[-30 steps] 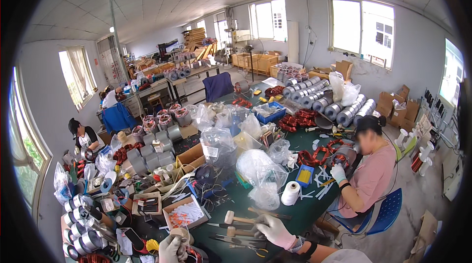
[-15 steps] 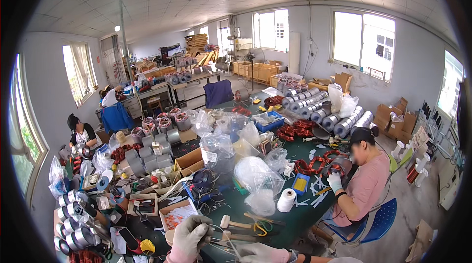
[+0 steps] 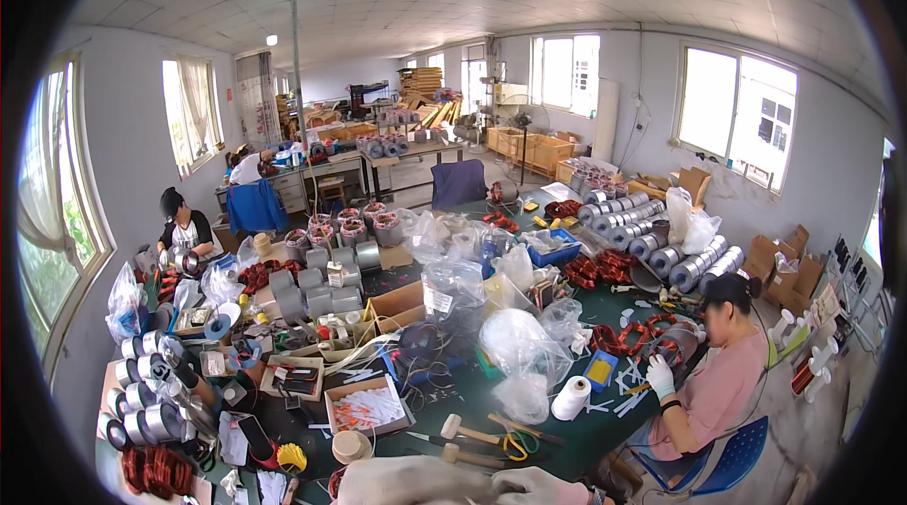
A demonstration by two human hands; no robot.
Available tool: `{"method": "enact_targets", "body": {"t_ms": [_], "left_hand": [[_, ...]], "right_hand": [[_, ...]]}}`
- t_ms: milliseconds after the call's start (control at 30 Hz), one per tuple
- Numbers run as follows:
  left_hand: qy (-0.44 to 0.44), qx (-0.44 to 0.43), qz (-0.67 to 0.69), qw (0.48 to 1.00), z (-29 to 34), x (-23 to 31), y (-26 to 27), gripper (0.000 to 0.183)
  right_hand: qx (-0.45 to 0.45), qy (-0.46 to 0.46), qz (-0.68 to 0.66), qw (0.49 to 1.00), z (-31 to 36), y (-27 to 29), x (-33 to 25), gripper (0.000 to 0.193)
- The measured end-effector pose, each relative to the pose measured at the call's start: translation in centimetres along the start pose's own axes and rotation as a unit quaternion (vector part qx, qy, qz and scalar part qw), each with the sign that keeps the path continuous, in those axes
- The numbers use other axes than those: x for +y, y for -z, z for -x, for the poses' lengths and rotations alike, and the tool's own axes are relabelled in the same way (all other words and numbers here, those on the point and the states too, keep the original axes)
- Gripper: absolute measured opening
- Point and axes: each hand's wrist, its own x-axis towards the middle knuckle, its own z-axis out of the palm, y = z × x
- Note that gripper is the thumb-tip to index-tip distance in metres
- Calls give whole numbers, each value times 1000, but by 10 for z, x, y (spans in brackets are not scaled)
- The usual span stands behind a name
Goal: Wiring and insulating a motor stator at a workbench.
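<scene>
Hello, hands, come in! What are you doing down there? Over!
Left hand gloved, low at the frame edge, grip unclear. Right hand gloved beside it, grip unclear. Nearest: two mallets on the green table. Yellow-handled scissors alongside.

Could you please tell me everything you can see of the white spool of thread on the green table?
The white spool of thread stands upright on the green table, a plain cylinder wound with white thread or tape, its top slightly hollow. It sits just right of a crumpled clear plastic bag, which seems to touch it, and left of a small blue tray. White strips lie scattered on the table beside it. No hand touches it.
</scene>
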Motion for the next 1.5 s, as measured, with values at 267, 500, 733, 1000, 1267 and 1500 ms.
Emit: {"method": "enact_targets", "body": {"t_ms": [267,500,733,1000,1267,1500], "left_hand": [[-213,-196,-24,957,8,0,9,30],[-222,-128,-8,967,17,8,18,27],[-147,-55,-40,987,36,-2,25,20],[273,153,-63,948,65,-81,-14,13],[294,246,-34,923,81,-102,-17,15],[297,239,15,924,81,-105,-12,20]], "right_hand": [[-5,-17,-19,1000,0,3,-11,11],[-26,-5,-19,999,-6,-2,-20,10],[121,-46,-146,981,-12,14,-24,13],[229,119,93,962,-39,-1,-54,12],[237,199,132,942,-67,-21,-63,10],[246,205,182,930,-73,-26,-60,10]]}}
